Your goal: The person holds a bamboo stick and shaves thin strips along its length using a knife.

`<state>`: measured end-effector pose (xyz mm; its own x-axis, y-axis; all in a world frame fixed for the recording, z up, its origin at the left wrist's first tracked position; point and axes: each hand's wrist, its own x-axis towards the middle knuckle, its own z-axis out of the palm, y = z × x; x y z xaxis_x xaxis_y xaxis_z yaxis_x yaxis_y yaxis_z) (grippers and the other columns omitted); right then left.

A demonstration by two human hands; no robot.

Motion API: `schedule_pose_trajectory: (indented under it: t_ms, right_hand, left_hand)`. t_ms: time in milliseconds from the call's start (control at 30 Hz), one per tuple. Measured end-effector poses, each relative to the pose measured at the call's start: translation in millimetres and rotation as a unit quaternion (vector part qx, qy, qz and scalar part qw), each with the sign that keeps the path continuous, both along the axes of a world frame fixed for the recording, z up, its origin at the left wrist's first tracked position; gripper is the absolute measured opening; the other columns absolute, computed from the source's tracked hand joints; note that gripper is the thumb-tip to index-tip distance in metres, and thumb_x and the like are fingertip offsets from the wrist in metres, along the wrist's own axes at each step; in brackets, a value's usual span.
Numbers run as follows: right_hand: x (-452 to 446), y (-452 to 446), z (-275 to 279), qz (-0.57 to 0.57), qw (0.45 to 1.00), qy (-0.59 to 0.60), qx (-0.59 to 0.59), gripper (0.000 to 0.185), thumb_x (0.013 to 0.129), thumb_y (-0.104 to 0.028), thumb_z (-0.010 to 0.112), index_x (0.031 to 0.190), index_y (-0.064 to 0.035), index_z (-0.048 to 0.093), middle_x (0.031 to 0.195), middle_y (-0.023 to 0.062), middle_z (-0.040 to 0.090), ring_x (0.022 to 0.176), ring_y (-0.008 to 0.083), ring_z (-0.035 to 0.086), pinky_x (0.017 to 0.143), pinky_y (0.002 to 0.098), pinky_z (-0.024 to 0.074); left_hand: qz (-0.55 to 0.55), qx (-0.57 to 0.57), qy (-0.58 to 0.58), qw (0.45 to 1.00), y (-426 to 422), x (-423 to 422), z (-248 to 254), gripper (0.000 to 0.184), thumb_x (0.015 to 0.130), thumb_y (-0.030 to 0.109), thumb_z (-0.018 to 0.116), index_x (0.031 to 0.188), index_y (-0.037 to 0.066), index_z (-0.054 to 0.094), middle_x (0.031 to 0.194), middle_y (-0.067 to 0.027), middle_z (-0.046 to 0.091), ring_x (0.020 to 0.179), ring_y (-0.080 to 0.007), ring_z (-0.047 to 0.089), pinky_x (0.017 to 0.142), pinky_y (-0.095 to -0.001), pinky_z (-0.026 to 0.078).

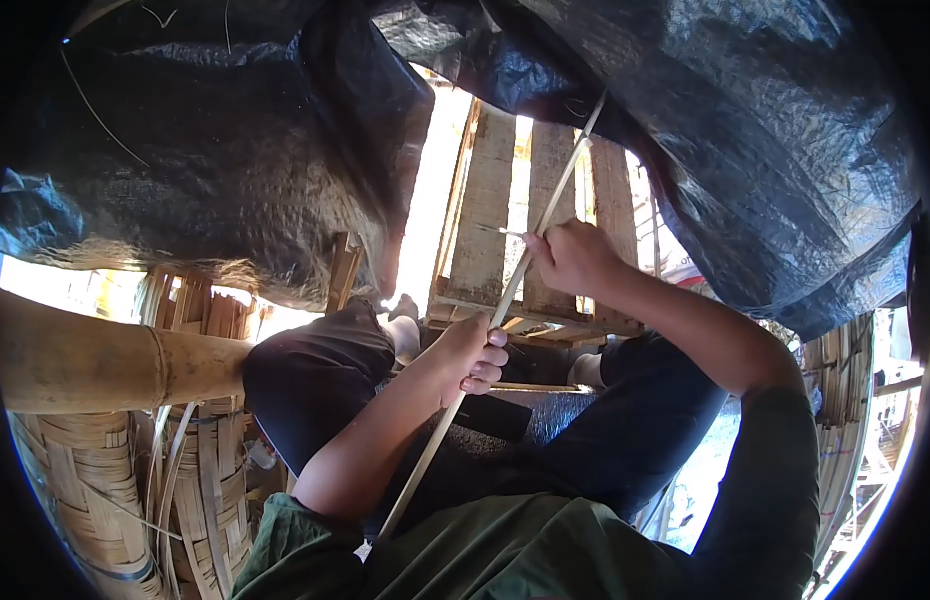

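Note:
A long, thin, pale bamboo strip [428, 452] runs at a slant from my lap up toward the dark plastic sheet. My left hand [470, 360] is closed round it near its middle, fingers wrapped over. Higher up, my right hand [577, 262] is closed at the strip, with the thumb pressed against it. From beside that thumb a small, thin, pale piece [513, 233] juts out to the left; whether it is a blade or a shaving I cannot tell. The inner fingers of my right hand are hidden.
Black plastic sheeting [785, 150] hangs ahead on both sides. Between its folds stands a slatted wooden pallet [482, 190]. A thick bamboo pole [115, 355] lies at my left, above woven bamboo baskets [90, 480]. My knees are spread under the strip.

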<state>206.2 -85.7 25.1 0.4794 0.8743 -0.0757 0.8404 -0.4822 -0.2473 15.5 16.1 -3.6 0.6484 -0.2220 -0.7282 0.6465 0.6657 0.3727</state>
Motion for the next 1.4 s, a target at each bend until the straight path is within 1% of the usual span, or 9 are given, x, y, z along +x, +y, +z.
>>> schedule_pose_trajectory:
  t_ms: [333,400,567,667,867,967,1033,1200,1400]
  right_hand:
    - [-16,-4,-8,0.046,0.996,0.069,-0.040,0.056,0.097,-0.035,0.045,0.053,-0.0031,0.056,0.045,0.0160,0.052,0.040,0.0328,0.056,0.050,0.0441,0.0515]
    - [-28,-16,-10,0.148,0.988,0.007,0.043,0.056,0.097,-0.036,0.045,0.053,-0.0030,0.056,0.045,0.0158,0.052,0.041,0.0329,0.057,0.046,0.0426,0.0503]
    - [7,-8,-13,-0.011,0.999,0.005,-0.029,0.048,0.094,-0.035,0.052,0.056,-0.0063,0.056,0.049,0.0135,0.055,0.050,0.0330,0.062,0.054,0.0432,0.0522]
    - [-17,-22,-14,0.085,0.996,0.031,-0.023,0.048,0.094,-0.034,0.052,0.057,-0.0052,0.056,0.049,0.0146,0.054,0.051,0.0336,0.061,0.054,0.0437,0.0515]
    - [5,-13,-13,0.014,1.000,-0.024,0.000,0.048,0.096,-0.034,0.049,0.057,-0.0059,0.057,0.048,0.0122,0.055,0.046,0.0328,0.060,0.050,0.0421,0.0510]
    - [-27,-22,-13,0.132,0.990,0.036,-0.016,0.052,0.097,-0.037,0.048,0.056,-0.0058,0.056,0.046,0.0103,0.052,0.040,0.0273,0.056,0.045,0.0406,0.0487]
    - [-13,-15,-14,0.106,0.992,0.049,-0.037,0.052,0.097,-0.038,0.047,0.056,-0.0063,0.056,0.045,0.0096,0.051,0.038,0.0263,0.054,0.044,0.0402,0.0483]
    - [-6,-7,-10,-0.003,0.993,0.057,-0.099,0.052,0.098,-0.036,0.043,0.057,-0.0080,0.057,0.045,0.0090,0.050,0.037,0.0234,0.053,0.043,0.0394,0.0479]
    - [-13,-12,-12,0.131,0.988,0.072,-0.024,0.046,0.093,-0.035,0.052,0.057,-0.0077,0.060,0.042,0.0082,0.050,0.038,0.0256,0.054,0.047,0.0396,0.0496]
  left_hand:
    - [-0.008,-0.013,0.016,1.000,11,6,-3,0.025,0.094,0.032,0.027,0.074,0.020,0.035,0.056,0.0085,0.024,0.041,-0.0049,0.020,0.033,-0.0213,0.019]
    - [-0.013,-0.037,0.017,0.999,6,4,-4,0.028,0.096,0.034,0.025,0.074,0.019,0.035,0.056,0.0080,0.024,0.041,-0.0056,0.021,0.033,-0.0214,0.021]
    - [-0.018,0.031,0.026,0.999,-1,6,-5,0.036,0.100,0.040,0.022,0.075,0.019,0.036,0.056,0.0076,0.025,0.040,-0.0066,0.021,0.033,-0.0225,0.020]
    - [0.015,-0.004,0.008,1.000,-5,6,-11,0.038,0.102,0.040,0.021,0.075,0.017,0.037,0.055,0.0070,0.026,0.038,-0.0067,0.022,0.032,-0.0227,0.020]
    - [0.062,0.119,0.022,0.991,-15,7,-13,0.043,0.102,0.044,0.026,0.073,0.015,0.038,0.054,0.0059,0.026,0.036,-0.0070,0.022,0.031,-0.0230,0.020]
    - [0.023,0.232,0.002,0.972,-20,5,-35,0.044,0.102,0.043,0.027,0.071,0.015,0.038,0.054,0.0060,0.026,0.035,-0.0072,0.020,0.030,-0.0231,0.019]
    - [0.080,0.334,-0.131,0.930,-24,1,-56,0.044,0.102,0.043,0.027,0.071,0.014,0.038,0.054,0.0059,0.027,0.035,-0.0072,0.023,0.031,-0.0228,0.020]
    - [0.019,0.260,-0.064,0.963,-12,0,-27,0.043,0.102,0.041,0.031,0.070,0.014,0.038,0.055,0.0061,0.027,0.041,-0.0066,0.027,0.035,-0.0229,0.023]
    - [0.026,0.328,-0.101,0.939,-11,0,-47,0.046,0.103,0.029,0.031,0.070,0.001,0.046,0.056,-0.0054,0.041,0.053,-0.0183,0.043,0.051,-0.0345,0.037]
